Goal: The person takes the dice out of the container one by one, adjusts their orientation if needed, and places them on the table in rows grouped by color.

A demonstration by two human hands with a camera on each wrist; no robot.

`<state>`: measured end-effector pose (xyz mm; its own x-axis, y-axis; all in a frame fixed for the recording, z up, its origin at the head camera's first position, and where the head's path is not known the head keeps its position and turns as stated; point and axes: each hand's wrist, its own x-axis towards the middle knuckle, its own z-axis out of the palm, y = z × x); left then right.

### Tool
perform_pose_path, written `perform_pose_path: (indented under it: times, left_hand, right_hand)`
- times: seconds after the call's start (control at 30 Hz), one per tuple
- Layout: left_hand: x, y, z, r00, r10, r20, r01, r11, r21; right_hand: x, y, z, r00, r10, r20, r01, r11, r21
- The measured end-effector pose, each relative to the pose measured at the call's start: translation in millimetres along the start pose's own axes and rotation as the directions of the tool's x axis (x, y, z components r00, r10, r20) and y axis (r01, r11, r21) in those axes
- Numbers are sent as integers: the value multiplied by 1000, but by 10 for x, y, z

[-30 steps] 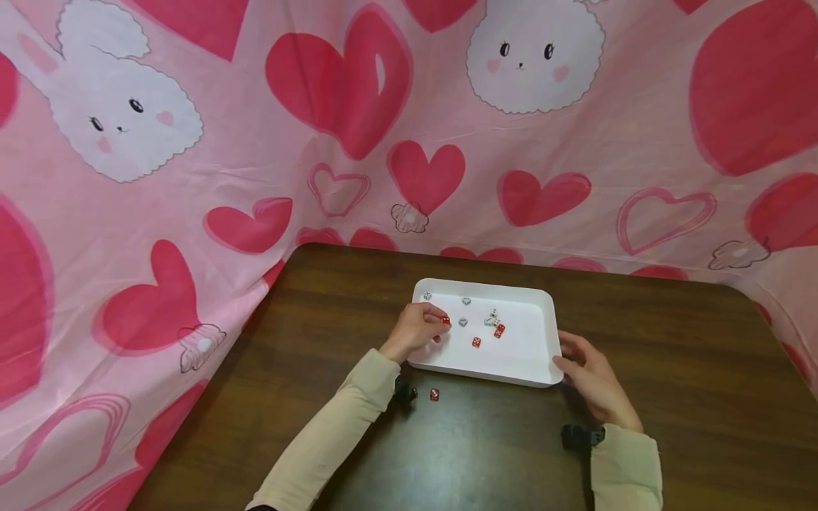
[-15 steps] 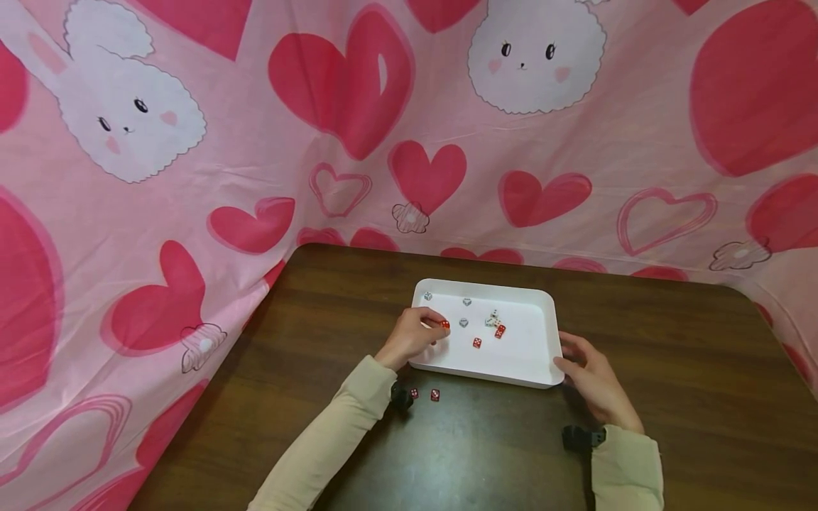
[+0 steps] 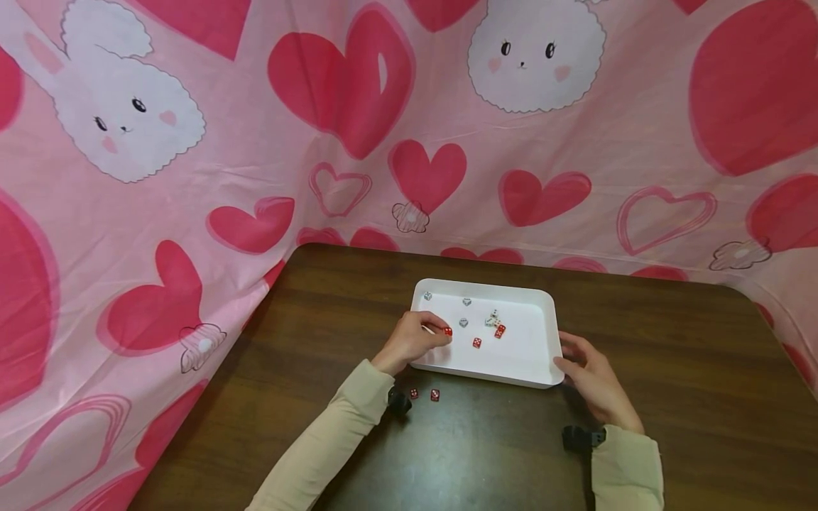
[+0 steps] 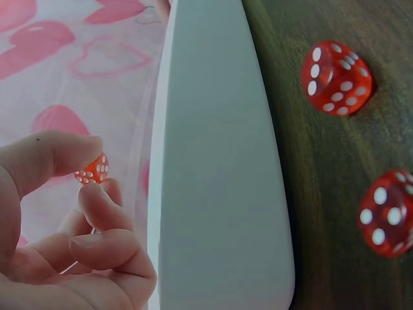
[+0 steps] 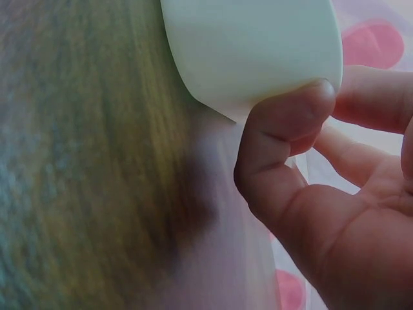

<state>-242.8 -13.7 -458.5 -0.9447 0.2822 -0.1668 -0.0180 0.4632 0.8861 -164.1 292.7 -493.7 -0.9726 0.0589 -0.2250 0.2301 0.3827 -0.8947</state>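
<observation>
My left hand [image 3: 412, 338] is over the left part of a white tray [image 3: 524, 358], pinching a red die [image 3: 448, 331] between thumb and fingertips. In the left wrist view that die [image 4: 95, 169] shows white pips, partly covered by the fingers. At the tray's right side, near its front corner, my right hand [image 3: 594, 376] grips the edge. The right wrist view has the thumb on the tray's outer wall [image 5: 258, 45] and the fingers behind it. Inside the tray lie a red die [image 3: 477, 343] and another red die [image 3: 500, 331] beside a cluster of whitish dice [image 3: 491, 321].
Clear dice are spread over the tray's left half, one clear die [image 3: 427, 296] in the far corner and another clear die [image 3: 463, 323] near the middle. Two red dice [image 3: 435, 395] sit on the brown wooden table [image 3: 358, 277] before the tray. A pink heart-print cloth [image 3: 255, 142] hangs behind.
My left hand has drawn slightly toward me with the pinched die. A second red die on the table has come out from behind the left wrist. The right hand and tray stay put.
</observation>
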Motion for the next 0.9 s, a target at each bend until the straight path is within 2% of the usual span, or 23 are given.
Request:
perform_pose_path:
  times: [0.23, 0.63, 0.9]
  left_hand:
    - [-12, -1, 18, 1000, -3, 24, 4, 1000, -5]
    - [-106, 10, 41, 998, 27, 65, -27, 1000, 4]
    - [-182, 24, 58, 996, 66, 66, -65, 998, -15]
  right_hand:
    - [-2, -5, -1, 1000, 11, -1, -11, 1000, -9]
    - [3, 3, -3, 1000, -4, 0, 4, 1000, -6]
    - [10, 13, -4, 1000, -13, -7, 13, 1000, -9]
